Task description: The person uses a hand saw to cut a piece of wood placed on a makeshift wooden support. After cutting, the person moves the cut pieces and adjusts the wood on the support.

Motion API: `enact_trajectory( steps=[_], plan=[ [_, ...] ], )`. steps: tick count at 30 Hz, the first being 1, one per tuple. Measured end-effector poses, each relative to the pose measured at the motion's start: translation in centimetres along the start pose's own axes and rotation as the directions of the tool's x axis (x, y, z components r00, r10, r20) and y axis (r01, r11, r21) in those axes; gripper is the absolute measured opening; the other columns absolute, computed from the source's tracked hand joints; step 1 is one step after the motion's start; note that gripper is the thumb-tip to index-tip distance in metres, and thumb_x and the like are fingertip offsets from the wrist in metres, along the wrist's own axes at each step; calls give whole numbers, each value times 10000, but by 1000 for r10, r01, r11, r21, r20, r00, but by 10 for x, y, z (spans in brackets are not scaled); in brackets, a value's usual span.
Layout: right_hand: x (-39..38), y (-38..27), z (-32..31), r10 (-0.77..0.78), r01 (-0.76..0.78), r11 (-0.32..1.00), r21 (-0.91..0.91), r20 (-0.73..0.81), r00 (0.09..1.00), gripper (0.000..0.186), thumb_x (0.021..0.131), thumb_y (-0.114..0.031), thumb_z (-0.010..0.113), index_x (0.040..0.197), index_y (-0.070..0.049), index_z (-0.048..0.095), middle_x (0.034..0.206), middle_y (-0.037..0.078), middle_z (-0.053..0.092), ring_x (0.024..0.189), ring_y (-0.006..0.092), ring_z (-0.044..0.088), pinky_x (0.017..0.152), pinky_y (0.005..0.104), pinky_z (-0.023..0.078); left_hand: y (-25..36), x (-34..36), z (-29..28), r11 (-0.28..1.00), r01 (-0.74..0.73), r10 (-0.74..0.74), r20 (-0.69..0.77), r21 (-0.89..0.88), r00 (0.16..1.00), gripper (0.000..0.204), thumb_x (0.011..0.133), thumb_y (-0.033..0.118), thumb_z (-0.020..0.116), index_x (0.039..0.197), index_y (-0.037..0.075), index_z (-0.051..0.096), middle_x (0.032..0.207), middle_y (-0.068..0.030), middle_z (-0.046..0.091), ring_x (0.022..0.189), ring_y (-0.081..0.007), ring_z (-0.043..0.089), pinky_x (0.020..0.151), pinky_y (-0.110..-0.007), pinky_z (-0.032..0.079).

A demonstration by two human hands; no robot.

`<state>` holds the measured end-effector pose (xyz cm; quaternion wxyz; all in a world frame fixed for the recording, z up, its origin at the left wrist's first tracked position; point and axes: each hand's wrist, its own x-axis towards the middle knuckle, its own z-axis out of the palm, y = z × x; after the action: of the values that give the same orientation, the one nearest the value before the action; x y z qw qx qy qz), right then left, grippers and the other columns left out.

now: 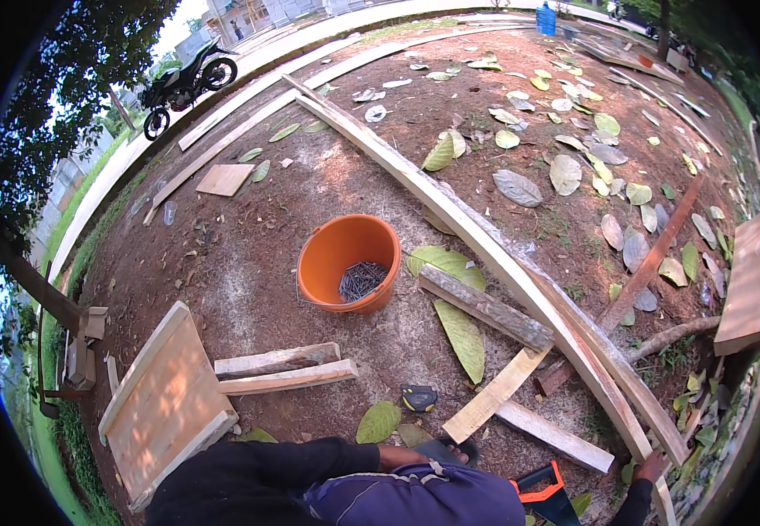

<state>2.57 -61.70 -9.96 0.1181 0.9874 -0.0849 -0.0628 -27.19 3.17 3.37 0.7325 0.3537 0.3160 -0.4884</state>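
Leafy dirt [156,280], orange bucket [332,250], saw [561,508], crossed offcuts [496,394] — right hand [650,467] gripping long board [466,225], left hand [402,457] — grip unclear

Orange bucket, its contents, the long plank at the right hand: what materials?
Orange bucket: likely plastic; smooth, faintly glossy wall.
Contents: probably steel nails, uncoated-looking; thin, grey, shiny slivers.
Long plank at the right hand: wood, apparently unfinished; pale matte face, browner side.

Long beam [478,237] right of bucket [326,254]
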Motion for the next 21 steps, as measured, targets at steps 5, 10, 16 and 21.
enact_trajectory(
  steps=[5,10,16,21],
  plan=[
    [10,8,8,37,-38,998,-57,-22,999,611,718,-185,871,1203,-106,508,1242,95,582,1223,323,590,951,529,527,0,0,1,999,30,-30,-22,-34,999,452,1071,401,553,1285,15,648,1204,-37,740,962,-115,707,898,-279,584],
    [11,6,1,31,-30,991,-131,3,1000,636,689,-200,895,1201,-115,527,1174,94,637,1166,322,624,926,517,517,-9,1,-7,989,-116,120,-37,91,992,480,1062,401,574,1313,-3,632,1171,-71,750,967,-140,716,900,-286,580],
    [6,33,18,-70,62,997,-53,-150,986,743,628,-246,924,1250,-80,552,1163,140,664,1121,365,638,935,535,503,-35,33,-59,428,-482,569,186,764,801,511,1052,444,578,1247,-21,667,1022,-119,750,800,-166,696,714,-322,548],
    [-24,60,8,-87,92,996,8,-251,964,752,600,-254,932,1226,-47,570,1124,158,662,1090,388,631,926,538,476,73,-34,37,730,-197,356,-117,654,927,529,1025,495,607,1096,-20,702,935,-90,718,698,-142,674,703,-283,535]
  ],
)
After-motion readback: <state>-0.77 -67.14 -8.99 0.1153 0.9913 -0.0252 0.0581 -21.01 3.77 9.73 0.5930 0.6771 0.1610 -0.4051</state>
